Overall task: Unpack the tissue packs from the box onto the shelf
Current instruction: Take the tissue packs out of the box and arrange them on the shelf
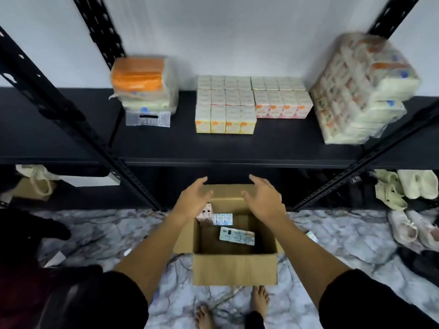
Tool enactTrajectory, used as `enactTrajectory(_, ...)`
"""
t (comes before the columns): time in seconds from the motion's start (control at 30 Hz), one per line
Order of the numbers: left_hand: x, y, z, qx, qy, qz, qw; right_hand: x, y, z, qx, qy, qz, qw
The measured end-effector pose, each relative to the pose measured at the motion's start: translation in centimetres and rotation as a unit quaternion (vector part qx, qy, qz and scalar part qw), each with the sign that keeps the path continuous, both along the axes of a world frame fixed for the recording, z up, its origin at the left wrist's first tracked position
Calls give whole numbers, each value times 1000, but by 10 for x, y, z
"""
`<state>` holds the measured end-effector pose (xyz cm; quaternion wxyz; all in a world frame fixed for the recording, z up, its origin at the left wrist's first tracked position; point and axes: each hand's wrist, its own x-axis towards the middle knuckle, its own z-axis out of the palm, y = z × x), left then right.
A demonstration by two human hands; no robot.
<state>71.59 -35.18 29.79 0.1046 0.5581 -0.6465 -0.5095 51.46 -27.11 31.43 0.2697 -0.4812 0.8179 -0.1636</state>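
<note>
Both hands, the left hand (193,198) and the right hand (263,198), hover empty with fingers spread above the open cardboard box (235,269). A few tissue packs (236,235) lie on its bottom, and rows of packs (225,105) stand on the black shelf (237,148) beyond.

pale sandals (401,186) lie right of the rack on a marble-patterned floor (99,233); white wall (225,32) behind.
</note>
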Motion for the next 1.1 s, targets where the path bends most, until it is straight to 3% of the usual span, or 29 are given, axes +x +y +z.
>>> enactTrajectory(0.2,2,11,-115,40,-27,18,999,-10,11,-115,71,-8,39,997)
enactTrajectory(0.6,-13,-15,-309,-113,-166,-17,979,-41,-1,-333,163,28,170,972)
enactTrajectory(0.83,-7,-42,-400,-220,-233,-102,942,-34,-19,-468,198,22,209,957)
enactTrajectory(1.1,-9,-50,-456,-333,-333,-177,864,-35,-29,-582,263,67,249,930)
